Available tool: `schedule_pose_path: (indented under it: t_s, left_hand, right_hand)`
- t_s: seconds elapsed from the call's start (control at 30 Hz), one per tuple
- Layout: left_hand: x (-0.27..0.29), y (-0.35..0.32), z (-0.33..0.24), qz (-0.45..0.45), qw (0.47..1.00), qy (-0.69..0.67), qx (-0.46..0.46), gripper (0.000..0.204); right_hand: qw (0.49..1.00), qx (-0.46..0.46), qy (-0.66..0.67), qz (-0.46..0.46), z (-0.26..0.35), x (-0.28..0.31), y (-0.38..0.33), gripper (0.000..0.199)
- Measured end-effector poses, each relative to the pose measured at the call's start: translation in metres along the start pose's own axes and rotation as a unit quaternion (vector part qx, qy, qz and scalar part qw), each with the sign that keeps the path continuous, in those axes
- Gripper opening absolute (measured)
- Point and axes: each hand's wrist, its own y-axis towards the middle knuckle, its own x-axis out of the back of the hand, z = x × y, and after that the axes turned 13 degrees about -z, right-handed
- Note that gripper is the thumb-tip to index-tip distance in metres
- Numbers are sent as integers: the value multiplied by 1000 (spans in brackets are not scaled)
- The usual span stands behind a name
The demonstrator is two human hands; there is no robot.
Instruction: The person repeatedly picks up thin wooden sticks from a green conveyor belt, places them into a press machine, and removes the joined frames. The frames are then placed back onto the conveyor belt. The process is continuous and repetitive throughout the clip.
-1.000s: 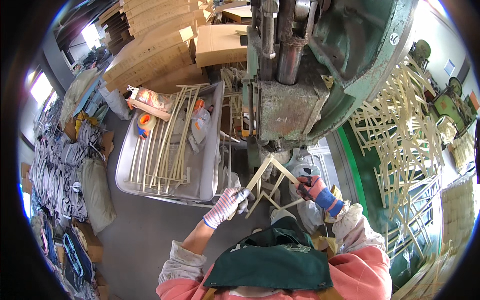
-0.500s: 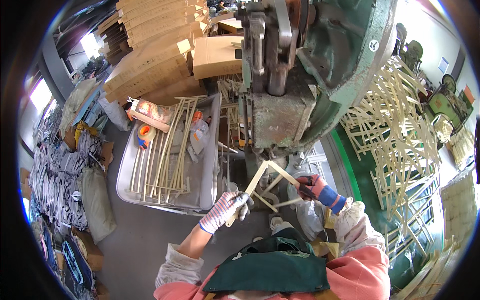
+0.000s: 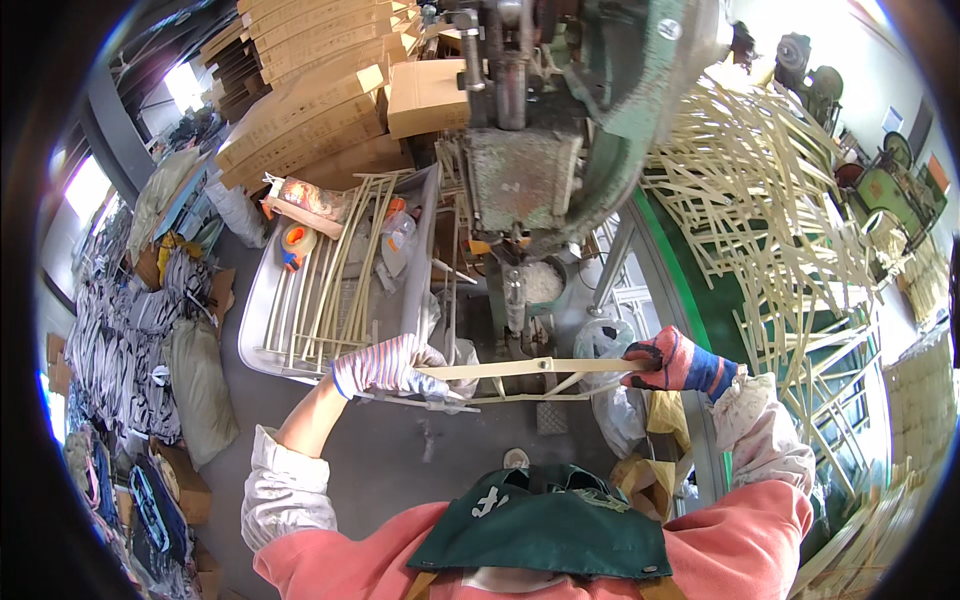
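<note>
My left hand [image 3: 388, 366], in a striped glove, is closed around one end of a cream-coloured hinged strip frame [image 3: 500, 369]. My right hand [image 3: 680, 363], in a red and blue glove with dark patches, grips its other end. The frame is stretched nearly straight across my front, with a rivet joint [image 3: 544, 365] near its middle. Thinner strips run below the upper one. Beyond it stands a worn green press [image 3: 525, 185], apart from the frame. Under the press head is a round container [image 3: 543, 282] with whitish contents.
At left, a pale plastic bin [image 3: 250, 325] holds long strips, a tape roll [image 3: 297, 240] and a printed bag [image 3: 308, 203]. Cardboard boxes [image 3: 300, 125] are stacked behind it. Many loose strips [image 3: 760, 190] lie heaped on a green-topped table at right. Plastic bags [image 3: 617, 410] hang beside the table.
The hinged frame went from a bent, peaked shape close to the press to almost straight. My hands moved apart, the left one outward and up, and the frame now sits clear of the press.
</note>
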Motion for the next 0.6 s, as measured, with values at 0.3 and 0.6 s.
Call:
schedule_pose_path:
  t_s: [0.3,0.6]
  left_hand:
    - [-198,16,-135,-188,976,-65,87,16]
    - [-349,73,-152,-311,849,187,-385,83]
  right_hand:
    - [878,-397,1,-267,61,-16,-133,18]
    - [855,-308,356,-215,110,60,-322,38]
